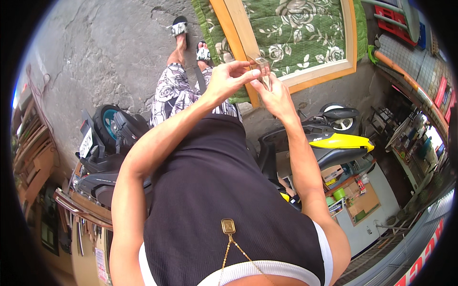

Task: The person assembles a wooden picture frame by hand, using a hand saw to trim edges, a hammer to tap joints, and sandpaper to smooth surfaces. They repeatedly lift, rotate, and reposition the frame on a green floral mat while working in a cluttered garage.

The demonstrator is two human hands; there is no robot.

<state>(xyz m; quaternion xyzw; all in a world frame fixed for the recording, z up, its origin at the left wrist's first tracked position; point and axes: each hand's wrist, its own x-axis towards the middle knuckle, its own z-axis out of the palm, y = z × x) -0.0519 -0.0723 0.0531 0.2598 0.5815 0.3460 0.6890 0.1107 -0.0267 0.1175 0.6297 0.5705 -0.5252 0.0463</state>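
Concrete floor (105,52) borders a frame (298,88) on green cloth (296,31). Remotely, I see a small clear piece (262,61) between the hands: the right hand (277,99) pinches its near end; the left hand (227,79) curls just leftward, grip unclear.

The far cloth (298,35) is green with pale roses and leaves. The wood frame (243,28) is cream inside and orange outside. The small held thing (262,68) is too tiny to tell its colour. The shorts (168,86) are white with dark flower drawings. The top (200,181) is black with white edges. The necklace (228,227) is gold. The left scooter (126,126) is black with a blue wheel rim (109,125); the right scooter (341,141) is black and bright yellow.
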